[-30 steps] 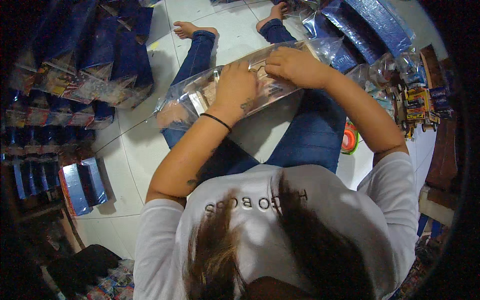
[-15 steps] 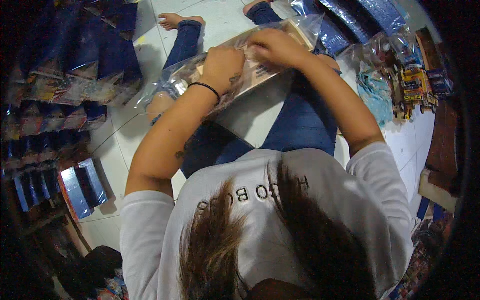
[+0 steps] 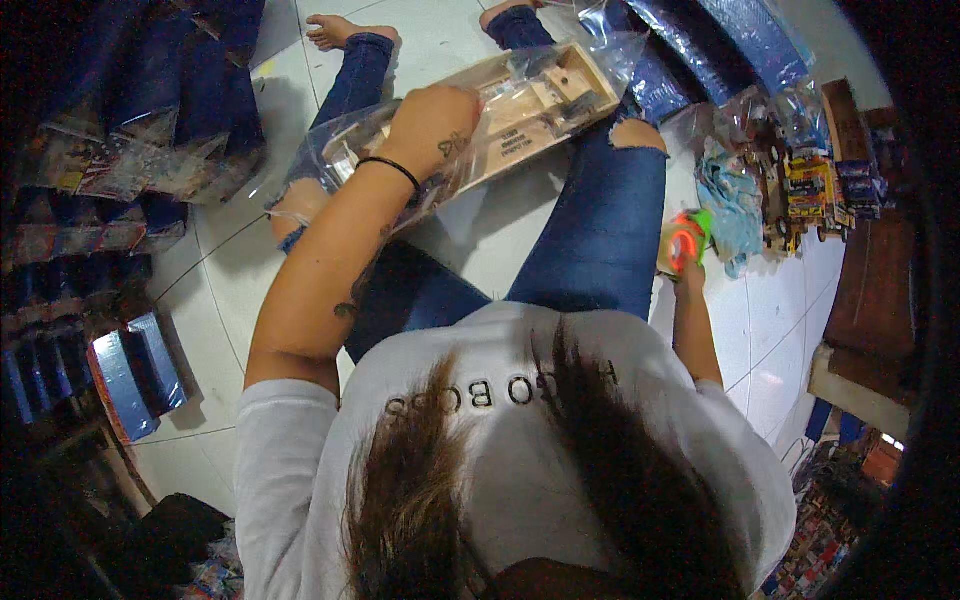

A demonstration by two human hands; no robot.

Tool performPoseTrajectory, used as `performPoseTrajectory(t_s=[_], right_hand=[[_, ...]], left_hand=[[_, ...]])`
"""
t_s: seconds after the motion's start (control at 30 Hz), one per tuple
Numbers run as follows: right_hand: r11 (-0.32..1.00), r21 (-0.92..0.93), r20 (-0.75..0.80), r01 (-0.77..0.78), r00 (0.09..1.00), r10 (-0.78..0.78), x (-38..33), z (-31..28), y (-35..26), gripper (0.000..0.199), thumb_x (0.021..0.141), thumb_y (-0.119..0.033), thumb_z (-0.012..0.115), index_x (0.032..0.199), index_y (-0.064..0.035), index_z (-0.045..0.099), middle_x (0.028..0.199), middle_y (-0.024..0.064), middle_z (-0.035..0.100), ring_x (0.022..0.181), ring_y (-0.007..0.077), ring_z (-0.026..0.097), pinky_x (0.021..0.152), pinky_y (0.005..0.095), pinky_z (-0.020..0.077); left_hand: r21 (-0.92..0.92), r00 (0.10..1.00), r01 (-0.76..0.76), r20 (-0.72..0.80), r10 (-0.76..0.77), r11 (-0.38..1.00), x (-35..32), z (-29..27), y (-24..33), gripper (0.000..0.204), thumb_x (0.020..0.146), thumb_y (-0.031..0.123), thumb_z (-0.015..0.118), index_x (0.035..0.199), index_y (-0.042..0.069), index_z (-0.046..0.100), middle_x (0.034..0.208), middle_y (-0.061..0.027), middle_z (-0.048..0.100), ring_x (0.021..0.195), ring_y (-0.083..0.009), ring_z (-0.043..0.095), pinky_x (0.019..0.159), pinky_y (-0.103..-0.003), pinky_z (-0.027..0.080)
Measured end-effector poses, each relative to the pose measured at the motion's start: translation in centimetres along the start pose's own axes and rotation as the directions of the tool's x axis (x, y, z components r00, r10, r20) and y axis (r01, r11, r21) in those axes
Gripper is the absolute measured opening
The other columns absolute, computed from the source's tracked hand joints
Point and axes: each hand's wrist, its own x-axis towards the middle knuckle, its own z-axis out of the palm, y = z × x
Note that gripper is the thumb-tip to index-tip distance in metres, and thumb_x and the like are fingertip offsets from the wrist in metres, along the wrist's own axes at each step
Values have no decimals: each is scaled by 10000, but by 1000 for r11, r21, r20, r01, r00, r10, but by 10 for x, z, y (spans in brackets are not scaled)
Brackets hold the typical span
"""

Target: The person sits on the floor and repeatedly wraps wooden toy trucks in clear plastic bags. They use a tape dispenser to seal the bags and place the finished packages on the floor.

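I sit on a white tiled floor with my legs in blue jeans stretched out. Across my knees lies a flat wooden kit in a clear plastic bag [image 3: 530,100]. My left hand [image 3: 435,120], a black band on its wrist, rests on the bag and holds it down. My right hand [image 3: 683,255] is down by my right thigh, shut on an orange and green tape dispenser [image 3: 688,238].
Stacks of blue bagged packages [image 3: 130,130] lie on the left and more blue packages [image 3: 720,40] at the top right. Small wooden toy trucks [image 3: 810,190] and crumpled clear bags [image 3: 730,200] sit on the right. Blue boxes [image 3: 135,370] stand at lower left.
My right hand left the bagged kit and dropped to the floor beside my right thigh, where it now grips the tape dispenser. My left hand stays on the bag.
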Motion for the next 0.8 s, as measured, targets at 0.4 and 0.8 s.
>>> performPoseTrajectory(t_s=[0.4,0.8], right_hand=[[-104,0,479,995,-91,-873,-256,206,-383,465,711,-154,626,1152,-6,615,1177,140,600,1037,220,589,835,346,489],[-763,97,976,640,90,199,-267,371,-439,298,732,-239,665,924,-14,700,894,220,666,804,364,631,687,446,500]], left_hand=[[6,998,7,-57,-7,1000,-4,3,4,292,882,237,495,789,25,672,786,-199,662,744,-351,662,688,-454,531],[-43,982,-59,-183,50,997,-3,13,-3,191,777,152,532,786,32,680,777,-188,670,715,-345,667,657,-456,535]])
